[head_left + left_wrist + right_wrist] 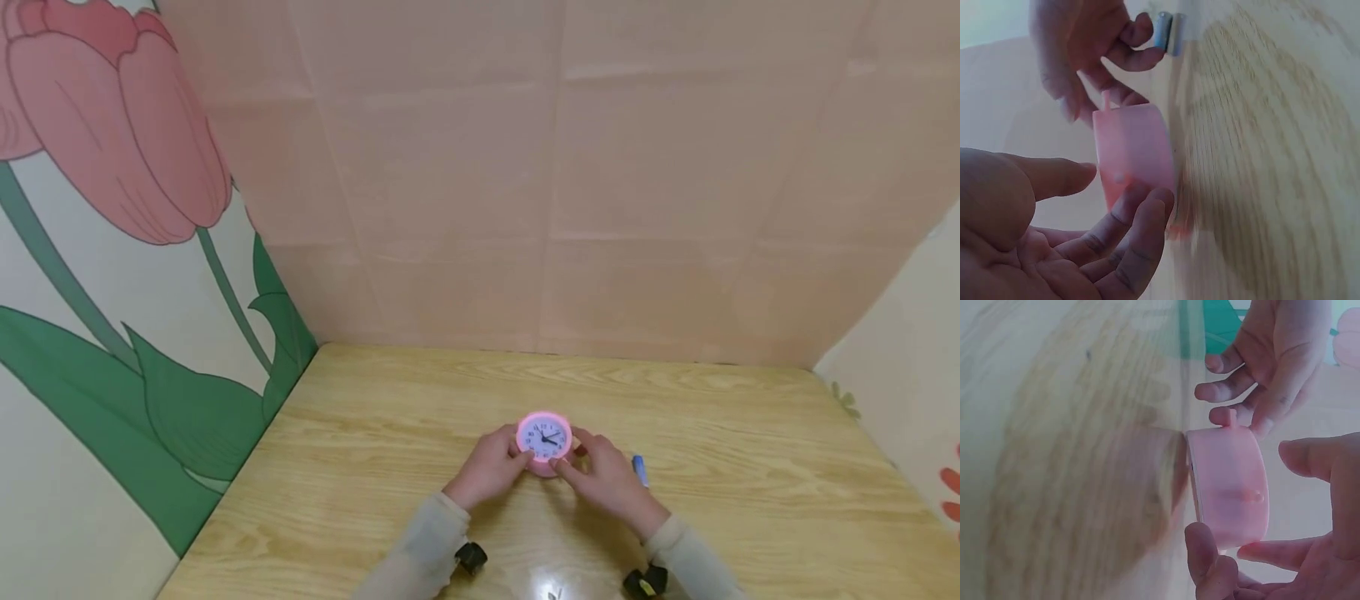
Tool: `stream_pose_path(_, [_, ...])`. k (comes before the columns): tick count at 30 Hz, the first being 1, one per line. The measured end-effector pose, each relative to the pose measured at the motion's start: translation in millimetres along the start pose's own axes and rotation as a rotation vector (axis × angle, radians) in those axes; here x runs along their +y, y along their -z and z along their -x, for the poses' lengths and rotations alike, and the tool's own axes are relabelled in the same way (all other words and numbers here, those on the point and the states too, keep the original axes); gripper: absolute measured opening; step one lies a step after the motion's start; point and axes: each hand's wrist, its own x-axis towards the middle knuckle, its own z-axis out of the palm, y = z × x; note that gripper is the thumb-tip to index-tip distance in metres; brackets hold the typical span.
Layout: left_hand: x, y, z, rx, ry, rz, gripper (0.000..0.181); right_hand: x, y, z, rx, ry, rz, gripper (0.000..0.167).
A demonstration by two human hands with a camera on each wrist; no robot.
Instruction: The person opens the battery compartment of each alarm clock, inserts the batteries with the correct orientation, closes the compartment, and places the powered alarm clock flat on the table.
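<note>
head view: a pink clock (543, 437) is held between two hands near the middle of the table, its dial turned up towards the wearer, which presumably lets the hands and numbers be read. whether its back touches the wood cannot be told.

one side is held by the left hand (491, 467), the other by the right hand (611, 479); the weight is probably balanced by this two-sided grip, with the dial left mostly uncovered. the clock is pinched by the fingers of both hands, thumbs brought near the rim and fingertips curled along the side and lower edge; how hard it is pressed cannot be told.

just beside the right hand, a small blue cylinder (640, 469) is left on the table (375, 417), seemingly out of the way of the grip. the forearms are covered by a left sleeve (431, 533) and a right sleeve (693, 558). behind the table, the background is filled by a pinkish sheet (450, 183), and a tulip picture (120, 125) is seen at the left.
</note>
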Motion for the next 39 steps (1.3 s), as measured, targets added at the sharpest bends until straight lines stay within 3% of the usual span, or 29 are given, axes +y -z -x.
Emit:
stream_pose_path(2, [0.5,-0.3,1.6,-0.004,-0.002,0.018,0.013,-1,1,1.4,0.016,0.016,0.007,0.071])
stream_pose_path(8, [2.3,-2.4,6.9,-0.041,0.013,0.140,0.037,-5,6,3.9,0.028,0.043,-0.045,0.074])
stream_pose_path(16, [-0.7,-9.2,8.1,-0.093,0.053,0.283,0.030,-7,6,4.9,0.092,0.110,-0.037,0.064])
stream_pose_path(25, [-1.2,-5.7,8.9,-0.187,0.122,0.385,0.043,-12,6,2.8,0.076,0.133,-0.036,0.063])
stream_pose_path(29, [0.0,-5.4,9.6,-0.183,0.113,0.351,0.050,-12,5,2.5,0.075,0.225,-0.041,0.060])
stream_pose_path(32, [2.5,-3.7,9.8,-0.157,0.075,0.248,0.054,-11,3,2.4,0.068,0.280,-0.039,0.058])
stream_pose_path(36, [8.7,0.7,9.3,-0.117,0.007,0.137,0.056,-11,2,2.6,0.052,0.282,-0.036,0.058])
stream_pose_path(39, [13.4,2.9,8.6,-0.095,-0.029,0.123,0.056,-12,2,2.4,0.051,0.258,-0.045,0.060])
